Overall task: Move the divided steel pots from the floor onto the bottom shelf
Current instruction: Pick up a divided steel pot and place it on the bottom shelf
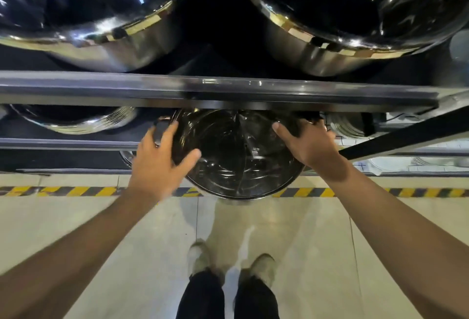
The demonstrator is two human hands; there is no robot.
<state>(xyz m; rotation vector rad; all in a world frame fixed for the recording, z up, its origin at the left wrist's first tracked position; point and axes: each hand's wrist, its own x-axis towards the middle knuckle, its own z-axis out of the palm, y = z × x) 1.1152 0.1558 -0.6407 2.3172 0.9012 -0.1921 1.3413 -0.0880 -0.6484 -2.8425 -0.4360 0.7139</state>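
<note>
A round divided steel pot (238, 156), wrapped in clear film with a partition down its middle, is held between both hands at the front edge of the bottom shelf (63, 144). Its far half lies under the upper shelf rail; its near half hangs over the floor. My left hand (160, 158) grips the pot's left rim by a dark handle, thumb over the edge. My right hand (307, 141) holds the right rim, fingers spread along it.
Two large steel pots (83, 21) (355, 14) stand on the upper shelf behind its rail (218, 91). More pots sit on the bottom shelf at left (76, 119) and right (347, 125). Yellow-black hazard tape (76, 191) crosses the tiled floor. My shoes (231, 261) stand below.
</note>
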